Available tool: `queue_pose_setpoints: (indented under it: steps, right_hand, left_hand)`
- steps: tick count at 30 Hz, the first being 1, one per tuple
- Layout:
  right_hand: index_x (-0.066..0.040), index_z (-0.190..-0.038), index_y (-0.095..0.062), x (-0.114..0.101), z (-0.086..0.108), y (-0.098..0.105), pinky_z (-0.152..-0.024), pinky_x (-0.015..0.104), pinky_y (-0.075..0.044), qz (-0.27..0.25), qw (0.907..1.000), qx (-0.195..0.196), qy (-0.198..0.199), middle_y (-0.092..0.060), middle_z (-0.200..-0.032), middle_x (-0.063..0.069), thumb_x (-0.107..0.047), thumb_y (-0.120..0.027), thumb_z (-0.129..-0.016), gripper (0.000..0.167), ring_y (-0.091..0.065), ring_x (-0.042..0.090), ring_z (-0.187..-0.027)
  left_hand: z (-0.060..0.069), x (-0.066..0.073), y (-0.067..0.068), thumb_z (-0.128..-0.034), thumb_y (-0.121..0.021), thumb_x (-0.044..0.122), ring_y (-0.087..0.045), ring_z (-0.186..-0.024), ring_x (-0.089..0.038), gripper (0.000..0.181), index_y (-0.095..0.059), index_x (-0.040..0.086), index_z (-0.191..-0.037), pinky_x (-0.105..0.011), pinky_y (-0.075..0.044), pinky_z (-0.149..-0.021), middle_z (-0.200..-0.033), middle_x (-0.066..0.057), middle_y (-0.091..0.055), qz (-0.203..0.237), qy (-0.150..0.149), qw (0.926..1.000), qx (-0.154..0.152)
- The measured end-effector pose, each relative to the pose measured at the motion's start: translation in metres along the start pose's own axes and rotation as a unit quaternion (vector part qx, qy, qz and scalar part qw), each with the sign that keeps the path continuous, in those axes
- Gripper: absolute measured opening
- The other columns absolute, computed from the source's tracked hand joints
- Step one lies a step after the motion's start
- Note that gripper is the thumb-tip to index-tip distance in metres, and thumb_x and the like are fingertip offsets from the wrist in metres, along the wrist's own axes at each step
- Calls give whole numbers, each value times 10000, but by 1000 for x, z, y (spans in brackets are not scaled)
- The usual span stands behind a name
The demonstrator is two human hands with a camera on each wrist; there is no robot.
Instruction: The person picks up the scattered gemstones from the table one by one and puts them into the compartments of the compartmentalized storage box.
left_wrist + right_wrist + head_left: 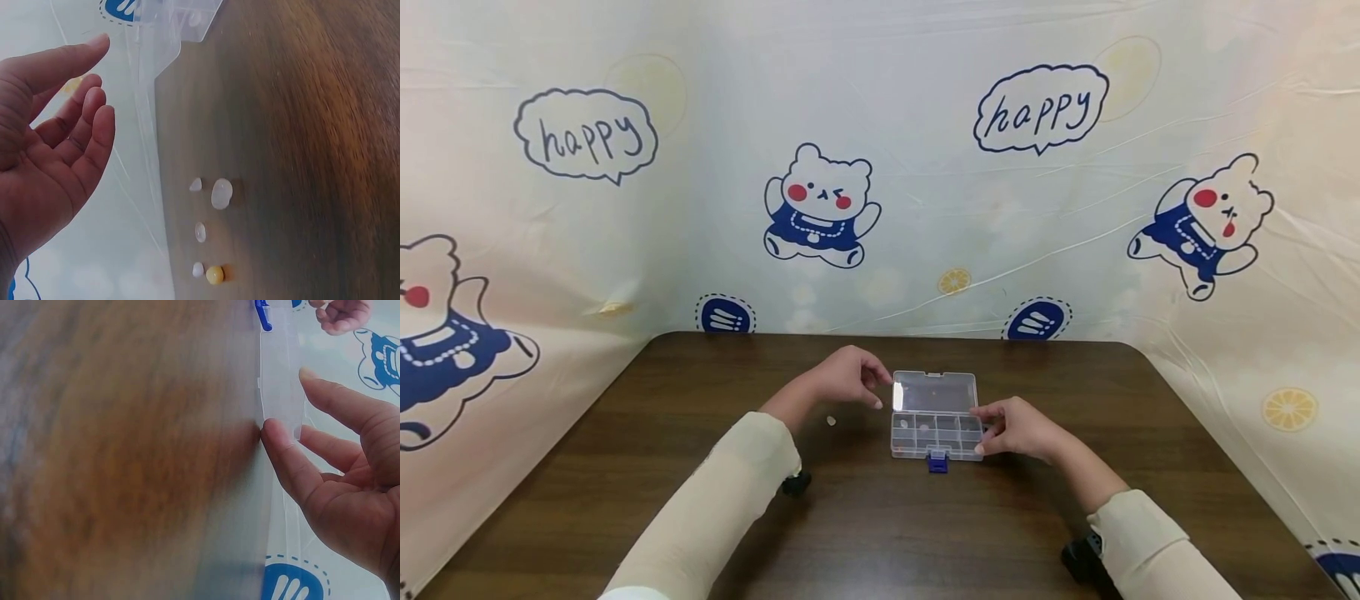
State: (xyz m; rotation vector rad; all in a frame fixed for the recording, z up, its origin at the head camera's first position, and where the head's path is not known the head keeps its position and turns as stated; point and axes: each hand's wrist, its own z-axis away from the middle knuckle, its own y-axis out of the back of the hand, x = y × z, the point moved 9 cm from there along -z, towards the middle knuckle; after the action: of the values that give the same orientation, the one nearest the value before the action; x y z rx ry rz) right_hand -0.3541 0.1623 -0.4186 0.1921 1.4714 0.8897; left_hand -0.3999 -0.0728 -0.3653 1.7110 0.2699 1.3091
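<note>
On the brown table lies a clear plastic compartment box (pixel 937 437) with a blue latch (pixel 937 462) in front and its lid (pixel 934 392) raised. A few small whitish pieces (pixel 904 424) show in its left compartments. My left hand (pixel 850 379) hovers just left of the lid, fingers loosely bent; nothing shows between them in the left wrist view. At the box's right end, my right hand (pixel 1018 429) grips with thumb and fingertips. Several small stones rest on the table in the left wrist view, among them a large translucent stone (pixel 221 194) and a yellow bead (pixel 215 275).
A pale stone (pixel 831 421) lies on the wooden table (pixel 880 525) below my left hand. Behind the table's far edge hangs a printed cloth (pixel 917 208) with bears and lettering. Dark straps (pixel 796 482) sit at both wrists.
</note>
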Motion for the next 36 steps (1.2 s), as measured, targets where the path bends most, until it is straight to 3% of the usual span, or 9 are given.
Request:
queue_pose_setpoints:
  steps: [15,29,36]
  right_hand:
    - [43,-1314,-576,-1,0,0,-683,302,-524,19,10000,-8,86,-626,-1157,162,-73,-847,-738,646,-621,179,-772]
    - [43,-1317,-573,-1,1,0,-682,305,-526,-32,10000,-1,40,-627,-1147,153,-76,-846,-741,648,-618,188,-776]
    - [46,-1318,-570,-2,1,-1,-679,306,-526,-33,10000,-27,77,-632,-1131,145,-76,-846,-740,652,-622,188,-777]
  left_hand:
    - [13,-15,6,-739,-854,80,-593,-900,-197,325,-736,100,-1041,-333,-515,-807,-1072,-130,-673,164,60,9998,-81]
    - [31,-26,22,-741,-855,98,-607,-916,-204,299,-742,163,-1011,-353,-526,-820,-1049,-87,-676,230,193,9994,169]
    - [37,-35,24,-754,-843,89,-577,-852,-206,291,-739,143,-1021,-337,-532,-715,-968,-81,-660,318,325,9987,218]
